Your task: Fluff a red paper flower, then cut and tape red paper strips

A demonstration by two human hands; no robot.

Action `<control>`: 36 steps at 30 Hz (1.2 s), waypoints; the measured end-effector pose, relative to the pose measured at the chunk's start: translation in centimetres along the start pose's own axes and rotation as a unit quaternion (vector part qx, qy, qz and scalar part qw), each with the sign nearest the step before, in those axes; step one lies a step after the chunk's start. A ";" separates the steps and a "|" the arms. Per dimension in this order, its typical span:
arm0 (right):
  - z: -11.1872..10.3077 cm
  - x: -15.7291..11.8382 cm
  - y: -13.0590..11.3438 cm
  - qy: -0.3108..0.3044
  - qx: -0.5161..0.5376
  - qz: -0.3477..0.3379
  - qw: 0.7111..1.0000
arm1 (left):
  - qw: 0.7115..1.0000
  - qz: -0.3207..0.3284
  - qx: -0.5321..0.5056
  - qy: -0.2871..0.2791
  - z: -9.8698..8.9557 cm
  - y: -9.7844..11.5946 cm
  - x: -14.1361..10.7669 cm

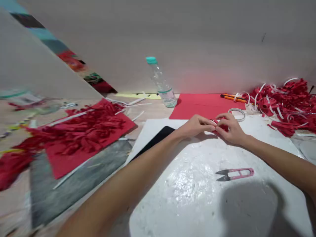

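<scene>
My left hand [197, 126] and my right hand [230, 129] meet over the far part of a white board [182, 204]. Between their pinched fingertips is a small red piece with a white strip [214, 121], mostly covered by the fingers; it resembles the red tassels at the right. Just behind my right hand lies a roll of tape [237, 114]. Nearer to me on the board rest pink thread snips [235, 173], blades pointing left. A black flat object [158, 140] sits partly under my left forearm.
Red tassels with white loops [283, 102] are heaped at the right. Red fringed strips [86, 131] lie on a red sheet at the left. A plastic bottle [163, 85] stands by the wall, beside red sheets [195, 105] and an orange-black cutter [233, 98].
</scene>
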State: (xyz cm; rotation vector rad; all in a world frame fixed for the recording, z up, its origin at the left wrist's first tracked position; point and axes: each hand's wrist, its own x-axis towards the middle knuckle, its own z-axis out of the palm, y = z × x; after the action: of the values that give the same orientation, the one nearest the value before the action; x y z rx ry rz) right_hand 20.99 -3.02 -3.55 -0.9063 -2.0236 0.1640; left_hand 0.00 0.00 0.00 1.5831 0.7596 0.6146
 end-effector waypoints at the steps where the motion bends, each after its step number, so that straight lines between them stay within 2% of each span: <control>1: 0.0 0.0 0.0 0.002 0.000 0.000 1.000 | 1.000 0.003 0.018 0.011 0.1 0.0 0.1; 8: 0.1 0.0 0.1 0.005 -0.003 0.004 1.000 | 0.983 0.067 0.153 0.073 0.4 -0.6 0.6; 19: 0.0 0.0 0.1 0.014 0.002 0.021 1.000 | 0.954 0.157 0.230 0.114 0.7 -1.4 0.6; 36: 0.0 0.1 0.3 0.025 0.003 0.033 0.999 | 0.950 0.134 0.260 0.110 0.3 -1.3 0.6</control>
State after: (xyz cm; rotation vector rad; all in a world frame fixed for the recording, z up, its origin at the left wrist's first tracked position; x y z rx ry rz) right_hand 21.09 -2.75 -3.64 -0.9654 -1.9478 0.1816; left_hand 0.46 0.34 -1.37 2.1522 0.9300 0.8459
